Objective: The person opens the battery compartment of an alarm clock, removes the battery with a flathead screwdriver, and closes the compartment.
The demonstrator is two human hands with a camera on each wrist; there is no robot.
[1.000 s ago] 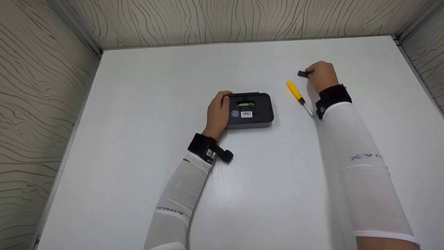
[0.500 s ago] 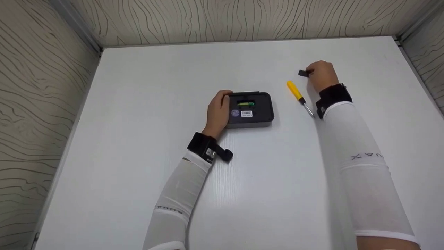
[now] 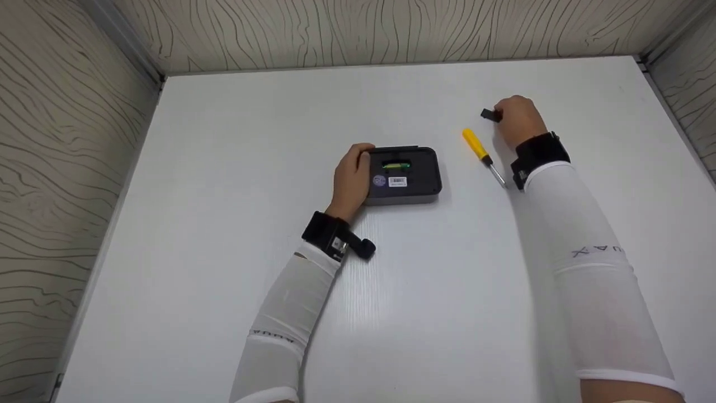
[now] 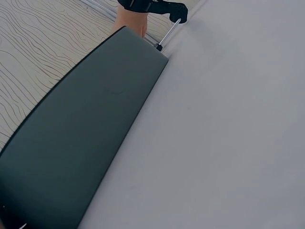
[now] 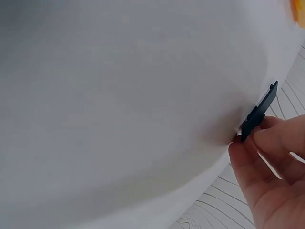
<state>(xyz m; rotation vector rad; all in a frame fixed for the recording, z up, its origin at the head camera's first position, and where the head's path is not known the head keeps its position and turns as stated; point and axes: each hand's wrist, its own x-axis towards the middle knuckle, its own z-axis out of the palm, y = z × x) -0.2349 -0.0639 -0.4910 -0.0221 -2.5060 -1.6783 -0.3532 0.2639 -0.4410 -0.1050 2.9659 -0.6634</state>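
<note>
Two hands at work on white surface (image 3: 224, 168), both in white sleeves with black wrist straps. Left to right:

Left hand (image 3: 351, 180) curled over left end of dark grey device (image 3: 404, 176), thumb on near edge, fingers wrapped round far corner; grip reads as bracing, to stop device sliding. Device lying flat, underside up, near centre of surface: open compartment with green-yellow part (image 3: 396, 166) exposed, round sticker and white barcode label (image 3: 397, 182) just below it. Left wrist view: only smooth dark side of device (image 4: 81, 143) and bare surface.

Yellow-handled screwdriver (image 3: 477, 148) lying loose just right of device, metal tip pointing toward the person, touched by neither hand. Laid within easy reach of right hand, by judgement.

Right hand (image 3: 517, 119) beyond screwdriver, pinching small flat black piece (image 3: 490, 115) between thumb and fingertips (image 5: 248, 152), piece held on edge just at surface, well apart from device. Likely compartment cover, not confirmed.

Wood-grain walls on three sides. Nothing between hands and device except screwdriver.
</note>
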